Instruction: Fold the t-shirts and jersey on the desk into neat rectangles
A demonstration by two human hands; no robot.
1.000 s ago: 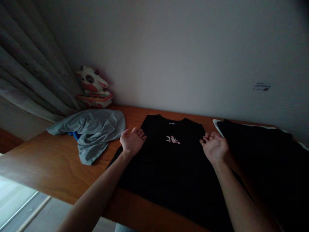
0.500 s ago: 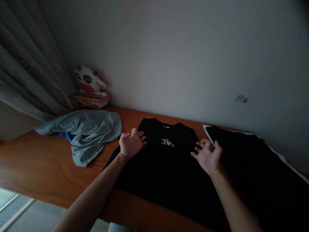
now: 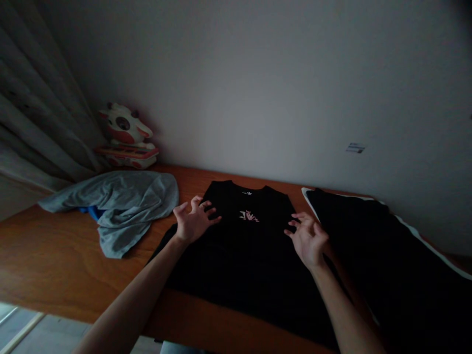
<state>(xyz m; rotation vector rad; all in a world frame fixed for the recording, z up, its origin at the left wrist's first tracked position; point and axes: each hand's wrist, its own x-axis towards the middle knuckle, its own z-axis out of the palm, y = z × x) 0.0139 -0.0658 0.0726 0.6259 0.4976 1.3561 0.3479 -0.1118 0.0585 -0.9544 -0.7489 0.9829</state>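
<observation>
A black T-shirt point(image 3: 236, 255) with a small pink and white print on its chest lies spread on the wooden table point(image 3: 55, 255), neckline toward the wall. My left hand point(image 3: 193, 221) hovers over its left side, fingers spread and curved, holding nothing. Over the shirt's right side is my right hand point(image 3: 308, 238), palm turned inward, fingers apart and bent, also holding nothing. Whether any fingertip touches the cloth I cannot tell. The shirt's lower part is dark and its outline hard to make out.
A crumpled grey garment point(image 3: 136, 201) with a bit of blue cloth point(image 3: 96, 213) under it lies at the left. Black clothing with a white edge point(image 3: 368, 246) covers the right side. A cow-shaped toy keyboard point(image 3: 127, 137) stands at the back left, by the curtain point(image 3: 33, 108).
The view has shifted slightly, so the things appear further left. The fingers of my left hand have spread wider. Both hands remain above the shirt, and the shirt looks unchanged.
</observation>
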